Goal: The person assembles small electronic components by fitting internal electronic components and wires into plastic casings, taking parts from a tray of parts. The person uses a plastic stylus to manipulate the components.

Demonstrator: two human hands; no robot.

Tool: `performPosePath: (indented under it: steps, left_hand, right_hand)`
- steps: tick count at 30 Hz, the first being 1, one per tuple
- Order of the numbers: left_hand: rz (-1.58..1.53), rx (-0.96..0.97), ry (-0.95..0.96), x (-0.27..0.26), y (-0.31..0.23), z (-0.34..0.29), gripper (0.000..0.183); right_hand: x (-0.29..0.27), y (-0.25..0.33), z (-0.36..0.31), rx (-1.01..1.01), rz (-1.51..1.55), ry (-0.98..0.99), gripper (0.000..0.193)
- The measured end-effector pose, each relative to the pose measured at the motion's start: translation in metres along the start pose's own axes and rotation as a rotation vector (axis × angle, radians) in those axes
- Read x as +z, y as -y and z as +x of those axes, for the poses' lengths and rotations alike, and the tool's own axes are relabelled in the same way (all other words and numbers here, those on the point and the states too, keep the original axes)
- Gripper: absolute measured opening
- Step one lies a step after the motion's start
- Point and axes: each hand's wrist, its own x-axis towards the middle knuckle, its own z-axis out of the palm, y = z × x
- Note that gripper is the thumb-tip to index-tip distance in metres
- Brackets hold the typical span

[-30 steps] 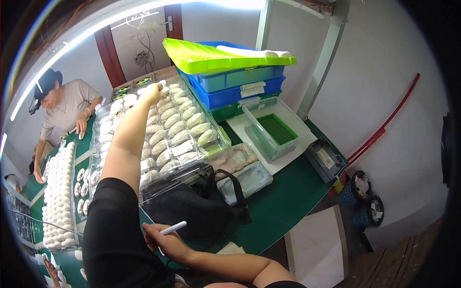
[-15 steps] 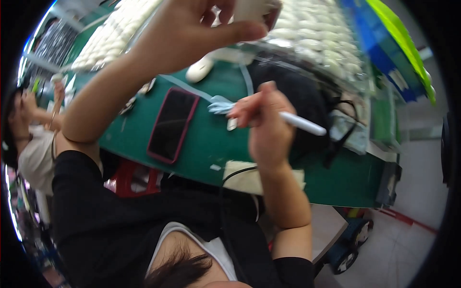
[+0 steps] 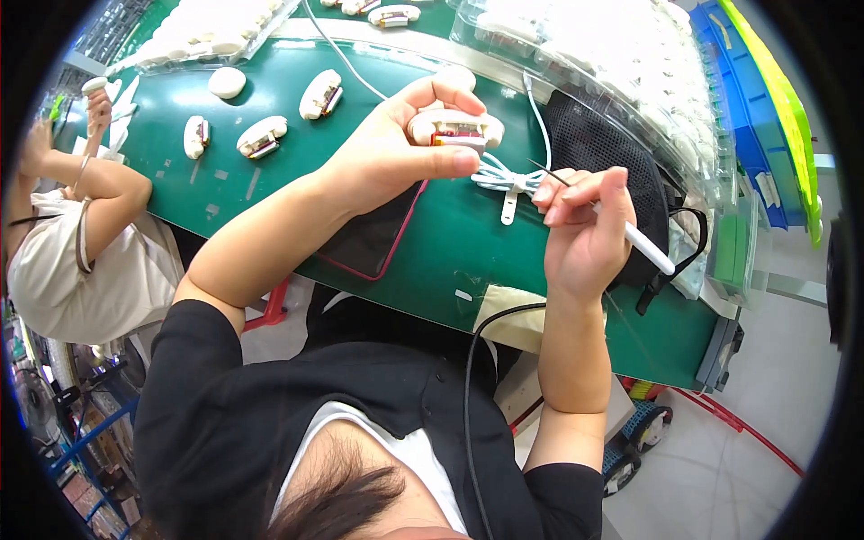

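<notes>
- One broad, smooth green surface (image 3: 441, 270); everything below lies on or is held over it.
- Black mesh fabric bag (image 3: 589, 135), beside the right hand.
- Dark flat phone with a pinkish-red edge (image 3: 364, 238), partly hidden by the left forearm.
- Left hand (image 3: 387, 148): fingers and thumb curled around one piece, its open side exposed.
- Right hand (image 3: 589, 229): pinching a tool.
- Coiled white cable (image 3: 508, 175), between the hands. Risk: a loop could snag the tool's tip if it dips.
- White pen-shaped tool with a thin dark tip (image 3: 650, 248); tip near the held piece, apart from it. Risk: a slip could scratch or pierce the inner parts.
- White oval plastic piece with silver and red inner parts (image 3: 457, 130), in the left hand. Risk: a loose grip could drop it.
</notes>
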Motion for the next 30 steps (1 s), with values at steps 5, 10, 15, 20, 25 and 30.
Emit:
performPosePath:
  steps: [5,10,15,20,25,30]
  left_hand:
    - [0.296,0.038,-0.035,0.003,0.001,-0.005,0.054]
    - [0.399,0.039,-0.009,-0.004,0.007,-0.004,0.055]
    - [0.367,0.021,-0.059,0.002,0.01,-0.008,0.054]
    - [0.332,-0.08,-0.073,0.003,0.006,-0.007,0.053]
    - [0.341,0.059,-0.07,0.003,0.013,-0.01,0.052]
    - [0.427,0.13,-0.027,0.002,0.014,-0.012,0.053]
  right_hand:
    - [-0.004,-0.003,0.001,0.003,0.073,0.109,0.052]
    - [-0.001,-0.008,-0.001,0.041,0.09,0.164,0.047]
    - [0.0,-0.015,-0.002,0.118,0.071,0.199,0.045]
    - [0.001,-0.016,-0.005,0.176,0.05,0.174,0.045]
    - [0.003,-0.02,-0.008,0.141,0.088,0.191,0.047]
    - [0.003,-0.02,-0.01,0.182,0.107,0.183,0.05]
